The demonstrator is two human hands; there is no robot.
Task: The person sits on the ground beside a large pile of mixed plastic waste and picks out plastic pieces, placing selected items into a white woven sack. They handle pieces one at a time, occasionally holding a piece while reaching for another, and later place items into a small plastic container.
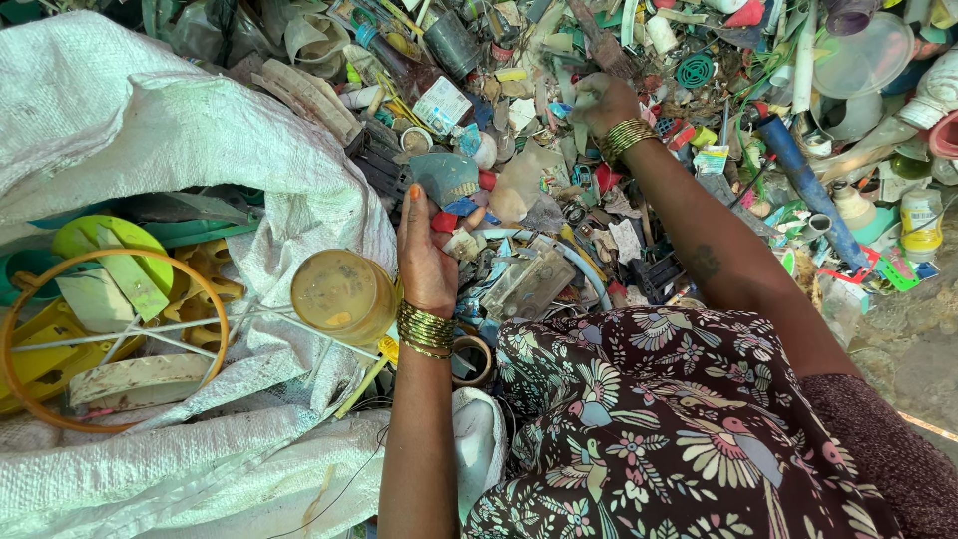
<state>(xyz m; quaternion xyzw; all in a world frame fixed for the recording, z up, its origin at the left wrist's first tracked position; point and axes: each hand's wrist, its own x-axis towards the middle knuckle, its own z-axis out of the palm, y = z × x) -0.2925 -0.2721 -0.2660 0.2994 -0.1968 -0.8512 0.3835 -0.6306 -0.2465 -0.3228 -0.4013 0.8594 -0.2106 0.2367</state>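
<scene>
My left hand point(426, 262), with gold bangles at the wrist, reaches over the scrap heap, its fingers closed on a blue-grey plastic shard point(445, 178). A round yellowish translucent jar point(344, 295) lies just left of that hand, at the mouth of the white woven sack point(200, 130). Farther up the heap, my right hand point(604, 102), also with bangles, is clenched on a small pale plastic scrap point(587, 92) among the mixed litter. Whether the jar touches my left hand I cannot tell.
The sack holds yellow and green plastic pieces and an orange hoop point(110, 339). Dense plastic scrap point(559, 230) covers the ground ahead, with a blue pipe point(810, 190), a green round grate point(695, 70) and small bottles point(920, 222) at right. My patterned skirt point(659, 429) fills the lower right.
</scene>
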